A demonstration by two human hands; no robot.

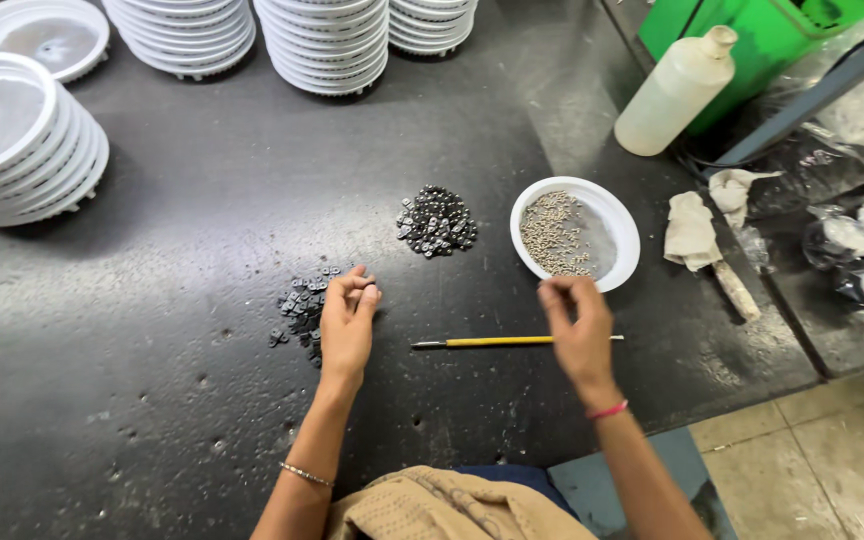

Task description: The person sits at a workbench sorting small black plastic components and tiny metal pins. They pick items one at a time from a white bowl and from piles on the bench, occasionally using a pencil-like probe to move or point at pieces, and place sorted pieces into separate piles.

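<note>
The left hand (348, 322) pinches a small dark piece beside a loose dark pile (302, 305); the right hand (579, 325), fingertips pinched together, hovers over a yellow-handled tool (512, 342). A white dish (578, 232) holds tiny pale beads. Stacked white lids (22, 140) line the black worktable (152, 330).

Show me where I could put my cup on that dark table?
Bare room: the wide patch left of the left hand, below the lid stacks. Also between the top stacks and the dark parts pile. Crowded: around the bowl, bottle and rag, beside the right hand.
</note>
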